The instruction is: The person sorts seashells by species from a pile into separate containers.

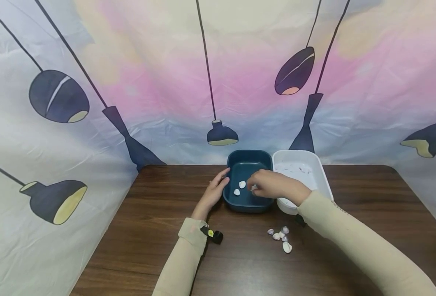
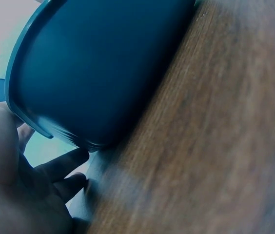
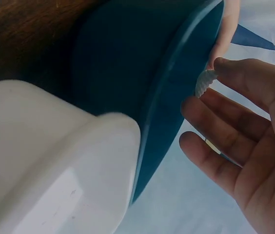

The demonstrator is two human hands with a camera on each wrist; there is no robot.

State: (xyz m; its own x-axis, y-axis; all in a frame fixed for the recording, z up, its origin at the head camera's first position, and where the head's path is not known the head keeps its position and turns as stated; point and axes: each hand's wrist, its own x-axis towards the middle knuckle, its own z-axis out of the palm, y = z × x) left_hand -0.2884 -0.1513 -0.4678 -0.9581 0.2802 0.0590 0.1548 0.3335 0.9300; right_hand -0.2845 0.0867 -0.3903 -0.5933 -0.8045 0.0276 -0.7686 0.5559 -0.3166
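My right hand [image 1: 270, 184] is over the dark teal basin [image 1: 249, 204]. Between thumb and fingertips it pinches a small ribbed white seashell [image 3: 206, 83], seen best in the right wrist view. Two white seashells [image 1: 242, 184] lie on the basin's floor. At the basin's left side rests my left hand [image 1: 214, 191], its fingers extended along the wall and rim. The left wrist view shows those fingers [image 2: 62, 165] right at the outer wall.
A white basin [image 1: 323, 174] stands against the teal one on the right, with small bits and wet marks on its bottom. Several shells [image 1: 286, 247] lie loose on the brown wooden table [image 1: 158, 222] in front. A printed cloth [image 1: 158, 82] hangs behind the table.
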